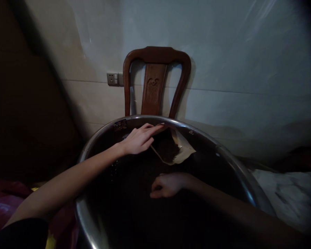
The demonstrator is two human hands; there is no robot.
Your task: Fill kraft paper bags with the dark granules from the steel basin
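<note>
Big steel basin [230,155] fills lower centre of view, both arms reaching into it. Inside very dark; contents at bottom can't be made out.

Left hand [140,140]: fingers straight & together, palm down, lying flat on upper edge of a tan paper bag [182,152] near far wall of basin. Not gripping, just pressing/resting on it. Bag is tilted, mouth toward the person, w/ dark loose stuff [167,148] showing inside it; can't tell what it is. Bag sits just under far rim, leaning on inner wall.

Right hand [167,185]: lower down in basin, nearer the person, fingers curled loosely inward, thumb side up. Too dim to tell if it holds anything. It's apart from bag, below it.

Small sticker [120,124] on inner wall of basin, left of left hand.

Behind basin: wooden chair [155,79] w/ carved back, against a pale wall. Wall socket [114,79] just left of chair back. White cloth [287,193] to the right of basin, reddish fabric [2,204] at lower left.
</note>
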